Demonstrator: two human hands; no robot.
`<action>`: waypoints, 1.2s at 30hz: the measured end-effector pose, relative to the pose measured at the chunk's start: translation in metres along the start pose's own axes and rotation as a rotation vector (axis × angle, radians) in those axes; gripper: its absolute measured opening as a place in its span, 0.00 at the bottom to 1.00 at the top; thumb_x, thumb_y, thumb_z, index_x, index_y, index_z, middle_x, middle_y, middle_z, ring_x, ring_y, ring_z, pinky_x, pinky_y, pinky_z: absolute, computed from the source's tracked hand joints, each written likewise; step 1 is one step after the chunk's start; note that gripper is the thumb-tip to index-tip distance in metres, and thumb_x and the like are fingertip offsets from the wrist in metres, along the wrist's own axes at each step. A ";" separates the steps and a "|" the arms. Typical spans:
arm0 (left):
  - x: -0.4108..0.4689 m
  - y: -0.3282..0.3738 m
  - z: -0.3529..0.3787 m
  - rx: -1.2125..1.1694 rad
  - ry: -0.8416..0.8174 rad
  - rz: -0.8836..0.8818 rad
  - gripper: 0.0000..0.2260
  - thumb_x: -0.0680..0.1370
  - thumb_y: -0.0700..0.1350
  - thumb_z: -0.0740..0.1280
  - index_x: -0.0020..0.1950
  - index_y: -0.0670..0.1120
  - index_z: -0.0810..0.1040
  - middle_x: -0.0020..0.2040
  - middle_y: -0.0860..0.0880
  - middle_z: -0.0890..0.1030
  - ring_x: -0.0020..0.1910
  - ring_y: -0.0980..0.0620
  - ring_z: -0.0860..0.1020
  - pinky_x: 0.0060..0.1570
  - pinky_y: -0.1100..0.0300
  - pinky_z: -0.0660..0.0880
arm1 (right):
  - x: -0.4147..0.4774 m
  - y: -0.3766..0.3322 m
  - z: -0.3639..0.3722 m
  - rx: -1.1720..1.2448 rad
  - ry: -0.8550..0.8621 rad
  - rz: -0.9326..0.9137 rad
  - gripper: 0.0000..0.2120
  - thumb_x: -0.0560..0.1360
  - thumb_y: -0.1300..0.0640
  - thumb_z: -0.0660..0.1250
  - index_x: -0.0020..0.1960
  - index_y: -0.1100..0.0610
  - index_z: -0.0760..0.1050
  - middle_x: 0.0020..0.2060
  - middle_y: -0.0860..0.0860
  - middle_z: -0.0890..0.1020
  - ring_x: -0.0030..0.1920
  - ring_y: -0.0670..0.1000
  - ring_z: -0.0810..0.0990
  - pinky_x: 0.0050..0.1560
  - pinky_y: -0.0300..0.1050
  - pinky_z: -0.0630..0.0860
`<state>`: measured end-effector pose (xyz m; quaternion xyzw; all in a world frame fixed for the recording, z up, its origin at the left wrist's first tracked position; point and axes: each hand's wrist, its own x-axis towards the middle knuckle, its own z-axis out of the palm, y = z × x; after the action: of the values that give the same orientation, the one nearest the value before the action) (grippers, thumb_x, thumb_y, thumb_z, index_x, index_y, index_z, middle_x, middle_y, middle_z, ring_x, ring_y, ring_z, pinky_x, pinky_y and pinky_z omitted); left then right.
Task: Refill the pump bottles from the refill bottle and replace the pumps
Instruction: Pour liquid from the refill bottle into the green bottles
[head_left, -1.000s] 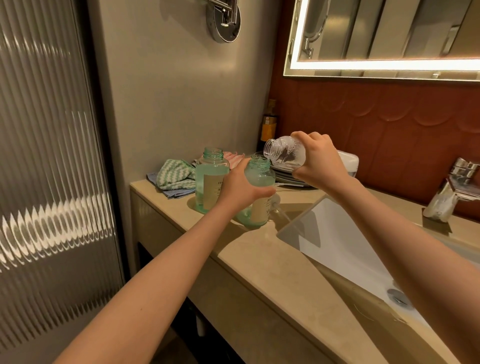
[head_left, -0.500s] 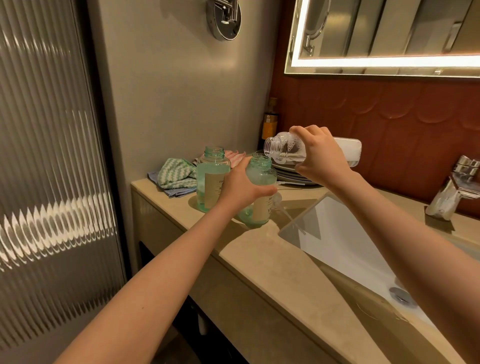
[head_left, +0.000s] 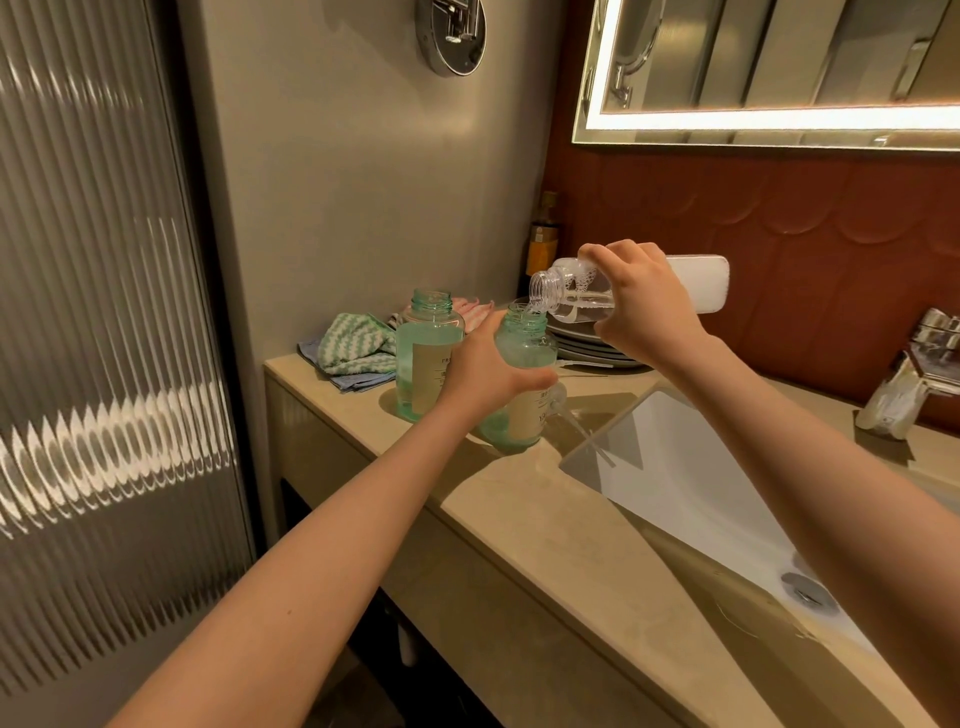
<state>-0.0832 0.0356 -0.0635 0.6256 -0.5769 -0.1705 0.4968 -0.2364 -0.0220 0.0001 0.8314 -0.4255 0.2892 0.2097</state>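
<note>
refill bottle (head_left: 576, 297) over labelled pump bottle (head_left: 523, 358)

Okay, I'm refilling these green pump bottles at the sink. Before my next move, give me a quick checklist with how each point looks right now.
1. Refill bottle mouth above the held green bottle neck: ok.
2. Left hand grips that bottle: ok.
3. Right hand holds the refill bottle tilted: ok.
4. Fill level in the held bottle: cannot tell, hand and label hide it.
5. Second green bottle upright, neck open: ok.
6. Pump lying on the counter nearby: ok; a second pump: cannot tell.
</note>
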 end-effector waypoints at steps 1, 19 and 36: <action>0.000 0.000 0.000 -0.005 -0.002 -0.001 0.43 0.66 0.51 0.77 0.75 0.48 0.58 0.73 0.47 0.65 0.69 0.47 0.66 0.60 0.56 0.70 | 0.000 0.000 0.000 -0.002 0.001 -0.002 0.33 0.67 0.69 0.69 0.69 0.56 0.65 0.61 0.56 0.73 0.60 0.58 0.67 0.59 0.47 0.67; -0.001 0.000 -0.001 -0.036 0.001 0.005 0.42 0.66 0.50 0.77 0.74 0.48 0.60 0.71 0.48 0.67 0.66 0.48 0.69 0.54 0.61 0.69 | 0.000 -0.003 -0.003 -0.005 -0.005 -0.005 0.31 0.68 0.69 0.68 0.69 0.56 0.65 0.61 0.56 0.72 0.62 0.58 0.66 0.61 0.47 0.66; -0.001 0.000 -0.001 -0.017 -0.007 0.002 0.43 0.66 0.51 0.77 0.75 0.48 0.58 0.72 0.47 0.66 0.68 0.47 0.67 0.57 0.57 0.71 | 0.001 -0.003 -0.002 -0.019 0.000 -0.006 0.31 0.68 0.70 0.66 0.69 0.57 0.65 0.61 0.57 0.72 0.61 0.58 0.66 0.61 0.47 0.66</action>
<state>-0.0829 0.0375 -0.0630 0.6203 -0.5778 -0.1772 0.5000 -0.2343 -0.0191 0.0020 0.8306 -0.4257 0.2846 0.2188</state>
